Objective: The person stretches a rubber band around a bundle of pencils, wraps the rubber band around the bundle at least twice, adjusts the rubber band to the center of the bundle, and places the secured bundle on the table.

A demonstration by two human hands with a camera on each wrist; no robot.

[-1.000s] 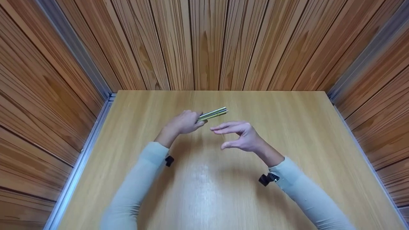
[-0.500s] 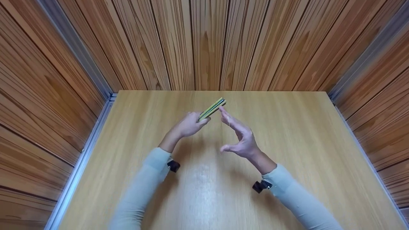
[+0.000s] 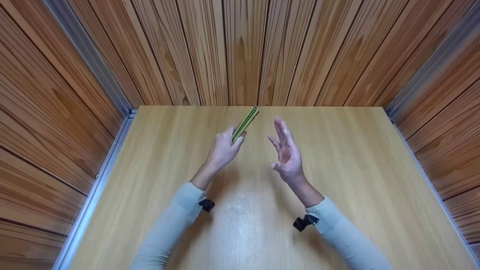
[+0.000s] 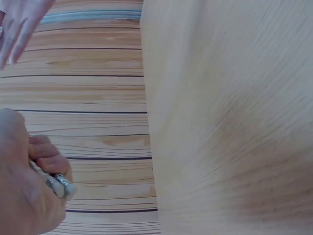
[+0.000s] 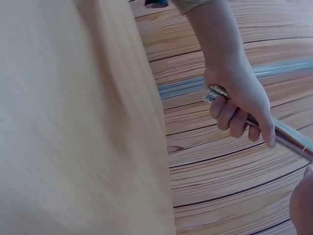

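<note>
My left hand (image 3: 224, 148) grips a bundle of several pencils (image 3: 245, 124), striped yellow and dark, pointing up and away over the back of the table. Their eraser ends (image 4: 61, 187) poke out below the curled fingers in the left wrist view. To the right, apart from the pencils, my right hand (image 3: 291, 159) is raised with fingers spread. A thin rubber band (image 3: 283, 145) stretches between its thumb and fingers. The right wrist view shows the left fist (image 5: 239, 98) round the bundle, with only a bit of the right hand (image 5: 302, 203) at the edge.
Both hands are above a light wooden table (image 3: 240, 225). Wood-plank walls (image 3: 243, 52) rise behind it and at both sides, with a metal rail (image 3: 90, 191) along the left edge. A small black camera sits on each wrist (image 3: 305, 222).
The left hand has swung the pencils from pointing right to pointing more upward and away. My right hand has turned upward and its fingers have moved off to the right of the pencils.
</note>
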